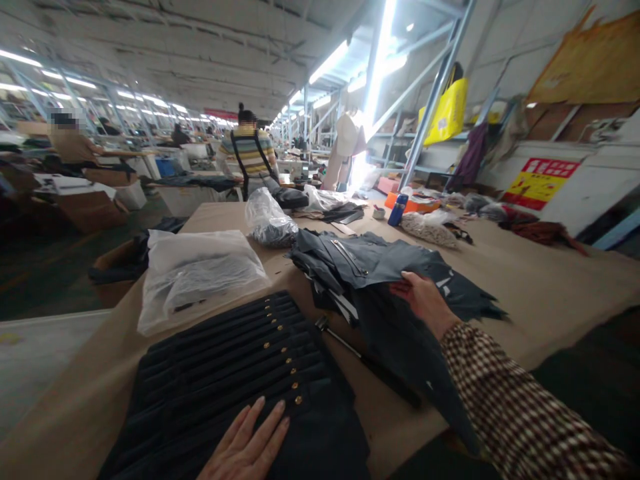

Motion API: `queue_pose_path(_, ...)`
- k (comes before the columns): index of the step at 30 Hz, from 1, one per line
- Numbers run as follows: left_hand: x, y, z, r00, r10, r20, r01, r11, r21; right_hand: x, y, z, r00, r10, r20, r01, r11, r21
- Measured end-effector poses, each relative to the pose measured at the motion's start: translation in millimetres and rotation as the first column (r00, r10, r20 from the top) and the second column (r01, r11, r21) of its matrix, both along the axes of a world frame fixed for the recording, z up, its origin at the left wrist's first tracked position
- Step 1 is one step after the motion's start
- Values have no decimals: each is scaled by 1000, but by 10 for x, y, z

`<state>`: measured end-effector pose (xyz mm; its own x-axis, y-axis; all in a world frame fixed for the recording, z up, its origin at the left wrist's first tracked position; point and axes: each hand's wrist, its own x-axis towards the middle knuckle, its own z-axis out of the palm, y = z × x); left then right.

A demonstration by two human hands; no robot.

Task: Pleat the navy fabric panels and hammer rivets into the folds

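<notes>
My left hand (pixel 250 440) lies flat, fingers stretched, on a stack of dark garment pieces (pixel 220 373). These overlap in rows, with a line of gold-coloured buttons or snaps (pixel 284 350) along them. My right hand (pixel 423 300) pinches the near edge of a dark fabric piece (pixel 385 257) on a second, looser pile. Two zippers or metal-trimmed slits (pixel 349 255) show on that pile's top piece. Between the two stacks lies a hammer (pixel 360 357) with a metal head and a dark handle.
A translucent plastic bag (pixel 200 270) lies on the brown-covered table (pixel 540 287), behind the left stack. Beyond are another plastic bag (pixel 270 220), a blue bottle (pixel 398 210) and an orange box (pixel 423 202). A person in a striped top (pixel 250 152) stands past the table.
</notes>
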<state>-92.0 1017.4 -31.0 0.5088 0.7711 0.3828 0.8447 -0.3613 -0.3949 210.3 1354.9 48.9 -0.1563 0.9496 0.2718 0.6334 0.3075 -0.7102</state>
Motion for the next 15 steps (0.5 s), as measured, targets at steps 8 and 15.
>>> queue_pose_path(8, 25, -25, 24, 999, 20, 40, -19, 999, -34, 129, 154, 458, 973, -228, 33, 205, 924, 323)
queue_pose_path(15, 155, -131, 219, 962, 183, 203, -102, 930, -354, -1098, 604, 662, 816, 159, 556, -237, 969, 69)
